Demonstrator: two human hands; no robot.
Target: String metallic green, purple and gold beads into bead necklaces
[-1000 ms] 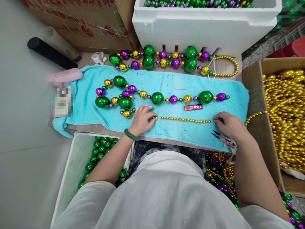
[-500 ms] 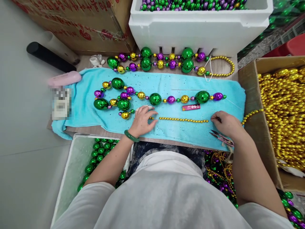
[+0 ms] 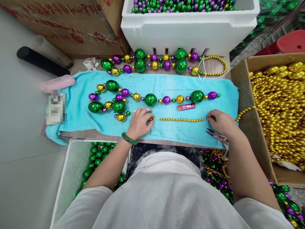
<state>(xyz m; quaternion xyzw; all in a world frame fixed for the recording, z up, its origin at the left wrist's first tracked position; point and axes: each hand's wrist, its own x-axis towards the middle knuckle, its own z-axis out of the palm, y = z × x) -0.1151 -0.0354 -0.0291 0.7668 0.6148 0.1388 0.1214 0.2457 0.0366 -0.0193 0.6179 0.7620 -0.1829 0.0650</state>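
Note:
A string of small gold beads (image 3: 182, 120) lies straight on the blue towel, between my two hands. My left hand (image 3: 140, 124), with a green bangle at the wrist, pinches its left end between thumb and forefinger. A short bare stretch of thread shows beside those fingers. At the other end my right hand (image 3: 221, 121) is closed in a pinch, in line with the string; the fine thread there is barely visible. Thread snips (image 3: 216, 136) lie just under my right hand. Above runs a strand of large green, purple and gold beads (image 3: 150, 99), curled at its left end.
Across the towel (image 3: 78, 111) lie a small red packet (image 3: 186, 107) and a thin needle-like line. Behind it are a looped bead necklace (image 3: 181, 65) and a white foam box (image 3: 188, 33). A carton (image 3: 243, 82) of gold bead strands stands right; a foam bin (image 3: 64, 178) of green beads sits lower left.
The thumb and forefinger of my left hand have closed on the left end of the gold bead string. My right hand keeps its pinch. The whole view has shifted slightly.

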